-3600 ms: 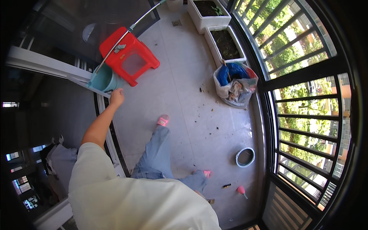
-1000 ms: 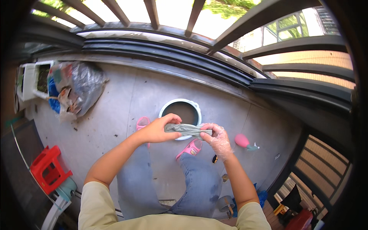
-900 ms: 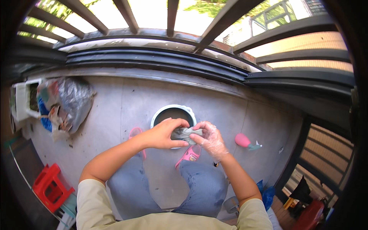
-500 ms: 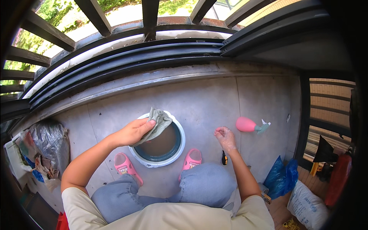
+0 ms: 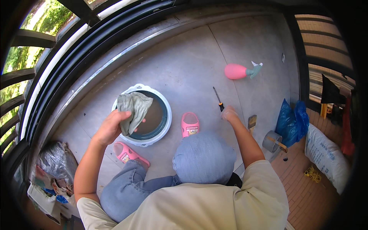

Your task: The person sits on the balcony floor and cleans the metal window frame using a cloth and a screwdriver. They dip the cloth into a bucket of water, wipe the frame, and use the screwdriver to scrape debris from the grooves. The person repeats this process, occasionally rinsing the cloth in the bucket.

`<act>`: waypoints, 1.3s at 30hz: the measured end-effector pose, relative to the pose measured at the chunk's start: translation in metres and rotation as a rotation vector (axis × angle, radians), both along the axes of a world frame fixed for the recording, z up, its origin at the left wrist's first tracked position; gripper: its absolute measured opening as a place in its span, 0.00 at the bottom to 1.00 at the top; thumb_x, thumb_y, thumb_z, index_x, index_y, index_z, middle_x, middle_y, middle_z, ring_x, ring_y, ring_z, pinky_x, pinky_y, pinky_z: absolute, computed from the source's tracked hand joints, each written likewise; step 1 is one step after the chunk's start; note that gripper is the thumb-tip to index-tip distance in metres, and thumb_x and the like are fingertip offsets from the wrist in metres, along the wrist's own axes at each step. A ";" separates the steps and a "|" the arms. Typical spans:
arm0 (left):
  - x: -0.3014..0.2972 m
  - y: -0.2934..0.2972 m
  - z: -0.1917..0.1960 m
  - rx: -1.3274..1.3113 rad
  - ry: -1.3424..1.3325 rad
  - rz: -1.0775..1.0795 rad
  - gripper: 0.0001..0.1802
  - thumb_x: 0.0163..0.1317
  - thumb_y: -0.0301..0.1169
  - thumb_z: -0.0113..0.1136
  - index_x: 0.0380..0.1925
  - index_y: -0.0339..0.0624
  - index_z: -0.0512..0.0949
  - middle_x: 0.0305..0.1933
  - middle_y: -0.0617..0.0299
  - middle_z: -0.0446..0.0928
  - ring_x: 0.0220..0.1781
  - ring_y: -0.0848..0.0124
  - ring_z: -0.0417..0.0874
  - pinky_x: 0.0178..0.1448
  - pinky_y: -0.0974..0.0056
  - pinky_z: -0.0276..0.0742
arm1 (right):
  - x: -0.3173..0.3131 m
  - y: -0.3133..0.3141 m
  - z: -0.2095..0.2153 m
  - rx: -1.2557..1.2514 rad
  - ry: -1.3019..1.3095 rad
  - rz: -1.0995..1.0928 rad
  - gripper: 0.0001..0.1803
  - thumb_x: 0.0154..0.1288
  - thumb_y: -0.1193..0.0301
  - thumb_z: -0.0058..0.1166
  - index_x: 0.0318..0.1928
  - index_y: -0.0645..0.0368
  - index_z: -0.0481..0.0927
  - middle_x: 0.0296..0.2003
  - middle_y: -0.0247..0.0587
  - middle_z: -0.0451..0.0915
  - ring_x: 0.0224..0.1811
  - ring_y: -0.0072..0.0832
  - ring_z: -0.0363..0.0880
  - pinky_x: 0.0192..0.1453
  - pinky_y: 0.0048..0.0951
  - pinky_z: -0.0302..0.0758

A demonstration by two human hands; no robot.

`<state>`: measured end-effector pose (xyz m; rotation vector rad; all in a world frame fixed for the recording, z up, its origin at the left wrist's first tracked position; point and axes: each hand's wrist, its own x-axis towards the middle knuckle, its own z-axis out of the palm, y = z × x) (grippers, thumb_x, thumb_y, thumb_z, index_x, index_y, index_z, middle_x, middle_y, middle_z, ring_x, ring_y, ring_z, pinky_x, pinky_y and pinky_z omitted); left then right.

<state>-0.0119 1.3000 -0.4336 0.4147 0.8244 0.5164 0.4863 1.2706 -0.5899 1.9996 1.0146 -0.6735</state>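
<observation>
A folded grey-green cloth [image 5: 135,110] hangs from my left hand [image 5: 111,124], pinched between thumb and fingers. It is above the left part of a pale blue basin [image 5: 167,126] of murky brown water. My right hand [image 5: 229,114] is down by the floor to the right, its fingers closed at the handle end of a screwdriver [image 5: 220,103]. That handle is black and orange, and the thin shaft points away and slightly left. My fingertips are partly hidden. Farther off, a pink spray bottle [image 5: 235,71] with a grey-green nozzle lies on its side.
A flat brush [image 5: 252,122], a roll of grey tape [image 5: 270,141] and a blue plastic bag [image 5: 286,122] are at the right. Behind them lies a white sack [image 5: 326,153]. Bagged items [image 5: 57,163] stand at the left. A dark window track [image 5: 73,73] runs along the far side.
My view has turned right and lower. My right hand has reached down to the screwdriver's handle. My left hand still holds the cloth over the basin, now with the cloth hanging more toward me.
</observation>
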 end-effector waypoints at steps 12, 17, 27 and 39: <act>-0.011 -0.019 -0.002 0.098 0.259 -0.035 0.18 0.65 0.34 0.50 0.52 0.35 0.72 0.44 0.58 0.80 0.39 0.74 0.79 0.46 0.70 0.76 | -0.032 -0.028 0.040 0.567 0.474 0.019 0.14 0.52 0.71 0.59 0.37 0.62 0.71 0.28 0.44 0.76 0.30 0.40 0.77 0.37 0.37 0.75; -0.027 -0.029 -0.013 -0.054 -0.204 0.158 0.23 0.70 0.43 0.48 0.54 0.35 0.71 0.45 0.54 0.80 0.41 0.71 0.80 0.45 0.68 0.77 | -0.124 0.031 0.130 0.433 0.949 -0.421 0.10 0.59 0.72 0.58 0.40 0.60 0.73 0.27 0.34 0.74 0.25 0.20 0.73 0.30 0.23 0.73; 0.000 -0.017 0.037 0.066 0.340 -0.308 0.22 0.67 0.41 0.47 0.53 0.36 0.74 0.49 0.62 0.77 0.49 0.77 0.75 0.58 0.69 0.69 | -0.290 0.080 0.180 0.202 1.651 0.060 0.25 0.59 0.78 0.58 0.58 0.55 0.73 0.47 0.35 0.76 0.51 0.23 0.73 0.58 0.27 0.71; -0.004 -0.031 0.014 0.937 1.133 0.281 0.25 0.68 0.26 0.47 0.65 0.35 0.60 0.57 0.45 0.67 0.60 0.50 0.69 0.67 0.58 0.61 | -0.302 0.082 0.199 0.507 1.501 -0.364 0.16 0.56 0.73 0.58 0.46 0.61 0.77 0.39 0.33 0.76 0.41 0.19 0.73 0.49 0.24 0.73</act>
